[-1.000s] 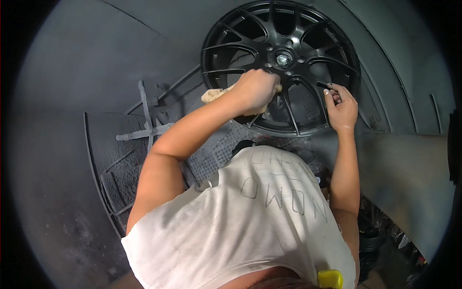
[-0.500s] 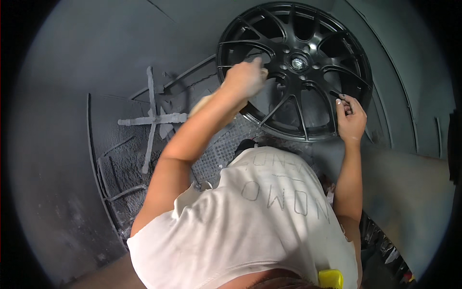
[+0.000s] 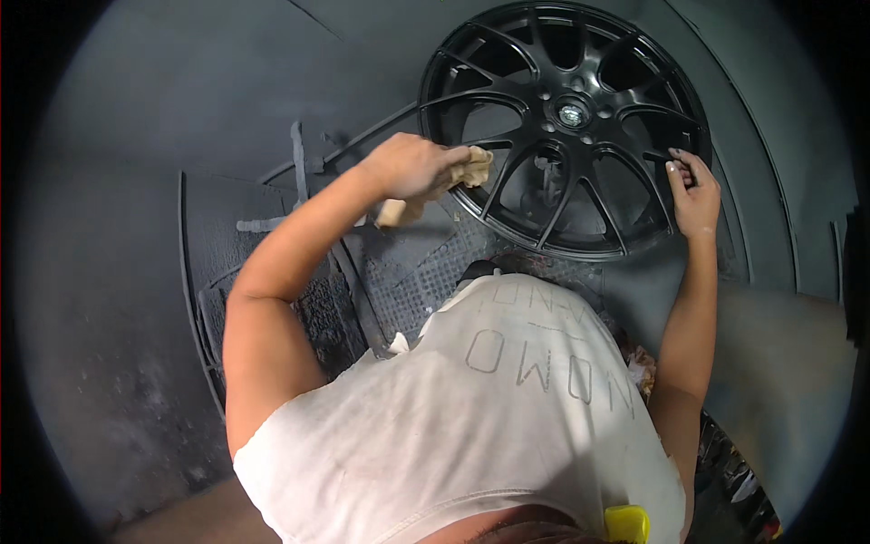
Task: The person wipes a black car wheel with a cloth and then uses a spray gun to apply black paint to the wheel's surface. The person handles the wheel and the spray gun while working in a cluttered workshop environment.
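Note:
A black multi-spoke car wheel rim (image 3: 573,189), with a shiny centre cap (image 3: 572,114), stands tilted in front of me at the upper right. My left hand (image 3: 412,167) is closed on a crumpled beige cloth (image 3: 472,167), which lies against the rim's left edge. A loose part of that cloth hangs below the hand. At the rim's right side, my right hand (image 3: 696,199) grips the rim near the end of a spoke, fingers curled around it. The palm side of my left fingers is hidden.
A grey, paint-caked cross-shaped stand (image 3: 299,168) is to the left behind my forearm. Below the rim lies a dark textured floor mat (image 3: 421,281). Dark grey walls (image 3: 172,100) surround the spot. Cluttered items (image 3: 734,467) sit at the lower right.
My left hand has moved left and down from over the spokes to the rim's edge, bringing the cloth into clear view. The right hand stays at the rim, which appears slightly turned.

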